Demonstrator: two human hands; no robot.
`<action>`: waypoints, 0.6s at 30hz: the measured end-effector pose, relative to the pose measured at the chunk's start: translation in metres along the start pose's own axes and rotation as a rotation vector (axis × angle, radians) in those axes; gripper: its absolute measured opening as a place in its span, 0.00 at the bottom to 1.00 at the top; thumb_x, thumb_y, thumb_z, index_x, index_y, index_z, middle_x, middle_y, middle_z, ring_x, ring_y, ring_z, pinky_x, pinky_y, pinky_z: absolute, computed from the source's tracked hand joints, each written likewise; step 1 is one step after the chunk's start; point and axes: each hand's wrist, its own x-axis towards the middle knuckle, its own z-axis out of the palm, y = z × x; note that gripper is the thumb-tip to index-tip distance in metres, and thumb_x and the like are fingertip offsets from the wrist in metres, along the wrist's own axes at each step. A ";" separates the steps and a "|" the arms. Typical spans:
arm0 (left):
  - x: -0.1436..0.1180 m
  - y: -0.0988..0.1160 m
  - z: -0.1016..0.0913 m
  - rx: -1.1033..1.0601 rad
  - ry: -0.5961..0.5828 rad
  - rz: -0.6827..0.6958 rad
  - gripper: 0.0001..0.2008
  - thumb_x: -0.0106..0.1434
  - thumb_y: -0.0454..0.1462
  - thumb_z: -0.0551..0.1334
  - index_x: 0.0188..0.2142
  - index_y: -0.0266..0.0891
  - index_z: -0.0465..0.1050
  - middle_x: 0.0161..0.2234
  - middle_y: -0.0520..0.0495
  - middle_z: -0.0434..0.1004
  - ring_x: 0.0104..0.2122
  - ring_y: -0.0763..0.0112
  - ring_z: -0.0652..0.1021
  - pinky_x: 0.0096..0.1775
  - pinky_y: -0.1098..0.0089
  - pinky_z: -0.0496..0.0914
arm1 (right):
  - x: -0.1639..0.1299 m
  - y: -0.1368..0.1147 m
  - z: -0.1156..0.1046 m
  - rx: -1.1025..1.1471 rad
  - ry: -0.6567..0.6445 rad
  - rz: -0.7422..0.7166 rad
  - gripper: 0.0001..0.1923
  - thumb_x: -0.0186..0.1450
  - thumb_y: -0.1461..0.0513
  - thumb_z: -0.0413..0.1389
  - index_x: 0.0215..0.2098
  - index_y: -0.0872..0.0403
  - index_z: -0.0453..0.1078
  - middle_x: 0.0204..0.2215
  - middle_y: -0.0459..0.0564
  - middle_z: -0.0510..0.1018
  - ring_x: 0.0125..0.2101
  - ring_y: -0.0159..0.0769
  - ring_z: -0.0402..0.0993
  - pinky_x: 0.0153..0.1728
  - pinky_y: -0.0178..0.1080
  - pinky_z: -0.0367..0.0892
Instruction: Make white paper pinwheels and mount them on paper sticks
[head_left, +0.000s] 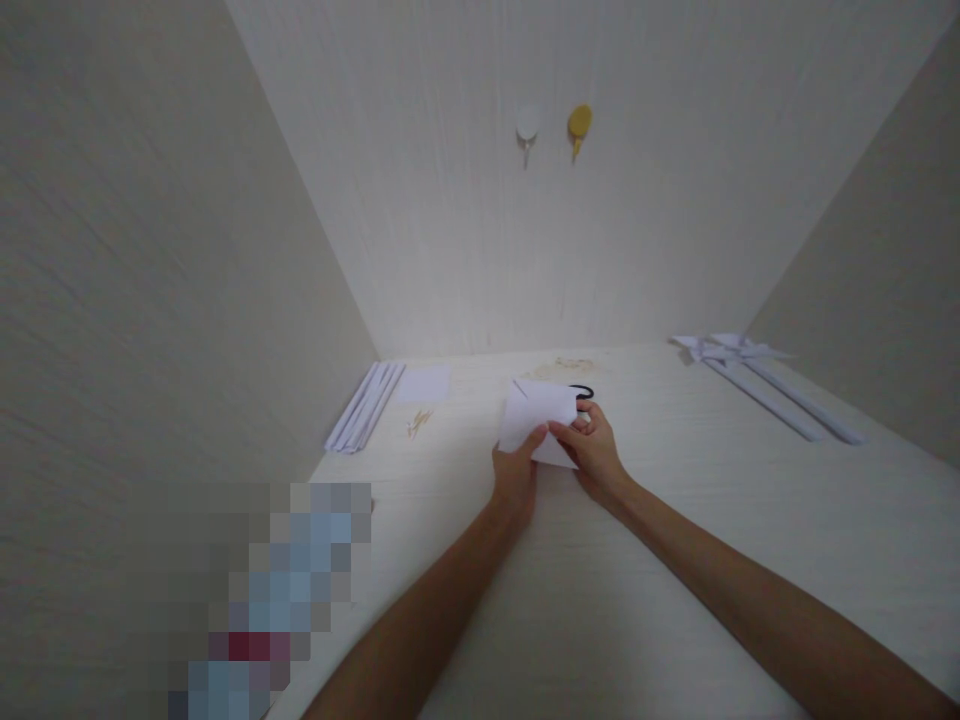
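A white square sheet of paper (529,410) is held up above the table by both hands, with a slit or crease at its top left corner. My left hand (516,472) grips the lower left edge, thumb on top. Closed on the lower right side is my right hand (596,447), its thumb near the middle of the sheet. Just behind the paper's right edge shows a black loop (583,391), like a scissors handle; the rest of it is hidden.
White paper tubes (365,407) lie at the left beside a flat paper sheet (424,384) and several small wooden sticks (419,422). Paper pinwheels (727,348) on paper tubes lie at the right. White (527,124) and yellow hooks (580,121) are on the wall. The lower left is pixelated.
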 end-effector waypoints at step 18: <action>0.031 0.028 -0.031 0.661 -0.187 0.056 0.13 0.36 0.34 0.68 0.26 0.31 0.74 0.24 0.47 0.76 0.23 0.69 0.74 0.26 0.71 0.67 | 0.013 0.002 -0.018 -0.210 -0.265 0.057 0.27 0.42 0.65 0.64 0.34 0.50 0.53 0.21 0.41 0.77 0.18 0.31 0.73 0.21 0.33 0.68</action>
